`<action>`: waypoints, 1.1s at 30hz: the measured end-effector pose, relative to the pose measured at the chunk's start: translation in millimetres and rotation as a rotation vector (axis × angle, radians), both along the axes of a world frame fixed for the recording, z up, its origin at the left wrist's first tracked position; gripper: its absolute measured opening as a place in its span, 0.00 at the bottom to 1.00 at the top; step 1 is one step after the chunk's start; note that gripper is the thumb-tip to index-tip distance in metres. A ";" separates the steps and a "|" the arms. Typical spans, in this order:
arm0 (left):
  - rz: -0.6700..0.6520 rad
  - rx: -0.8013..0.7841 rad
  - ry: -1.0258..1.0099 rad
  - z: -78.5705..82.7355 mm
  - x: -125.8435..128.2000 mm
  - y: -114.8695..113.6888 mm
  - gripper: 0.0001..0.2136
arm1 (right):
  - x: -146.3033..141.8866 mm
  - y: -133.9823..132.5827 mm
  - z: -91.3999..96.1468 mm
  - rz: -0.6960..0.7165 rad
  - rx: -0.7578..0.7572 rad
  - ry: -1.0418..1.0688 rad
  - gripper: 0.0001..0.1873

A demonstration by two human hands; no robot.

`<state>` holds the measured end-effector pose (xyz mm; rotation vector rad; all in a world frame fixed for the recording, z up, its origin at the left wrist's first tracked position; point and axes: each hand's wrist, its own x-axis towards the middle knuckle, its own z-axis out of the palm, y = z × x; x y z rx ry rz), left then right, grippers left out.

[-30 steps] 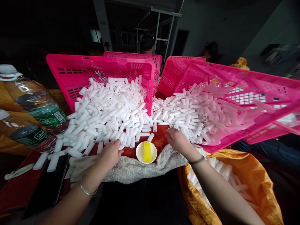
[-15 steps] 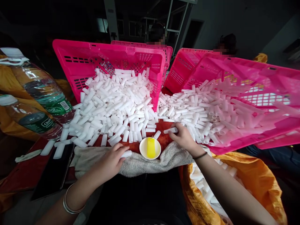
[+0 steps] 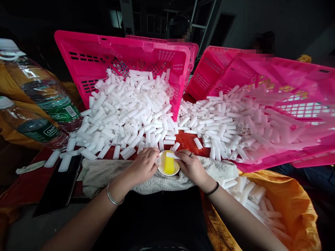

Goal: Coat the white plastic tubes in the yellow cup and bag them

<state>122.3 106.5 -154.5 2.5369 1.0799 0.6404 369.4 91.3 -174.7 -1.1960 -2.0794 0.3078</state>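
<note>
My left hand is closed around a short white plastic tube, its open end facing the bowl. Between thumb and fingers, my right hand pinches another white tube over the bowl's far side. The small white bowl stands between both hands and holds a yellow block; whether the right tube touches the block I cannot tell. Beneath the bowl and hands lies a grey towel along the table's near edge. A loose tube lies on the red surface just beyond my right hand.
Two heaps of white tubes spill from tipped pink crates. Water bottles and a dark flat device are at left. An orange sack with tubes stands at lower right. People sit beyond the crates.
Both hands have come inward to the bowl, each with a tube. The right hand's tube is now over the bowl; the left hand's is at its left rim. The view has shifted slightly.
</note>
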 end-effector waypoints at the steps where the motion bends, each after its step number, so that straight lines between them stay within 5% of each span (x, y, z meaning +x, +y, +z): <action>1: -0.008 -0.001 0.006 -2.5 0.8 0.5 0.10 | -0.2 0.3 -0.4 0.008 0.011 -0.027 0.13; 4: -0.012 -0.031 0.048 -10.0 1.8 1.9 0.34 | 1.5 -1.7 2.9 0.051 -0.027 -0.080 0.14; 6: 0.002 -0.046 0.067 -14.2 2.8 2.9 0.39 | 2.7 -4.5 6.7 0.089 -0.115 -0.060 0.17; 10: 0.011 -0.026 0.054 -19.4 4.6 5.0 0.36 | 1.4 -12.1 8.9 0.022 -0.242 0.005 0.21; 16: -0.008 -0.011 -0.005 -20.0 5.4 5.5 0.31 | 0.7 -20.3 7.3 0.097 -0.012 -0.067 0.16; 21: 0.010 -0.004 -0.032 -23.7 6.6 4.7 0.33 | -0.8 -25.6 5.1 0.033 -0.126 0.038 0.16; 27: 0.030 -0.034 -0.061 -25.7 6.7 4.9 0.37 | 2.1 -30.7 2.3 0.179 0.134 -0.098 0.17; 33: 0.038 -0.060 -0.070 -25.3 6.8 5.1 0.39 | 1.5 -35.8 -0.5 0.050 -0.190 0.178 0.16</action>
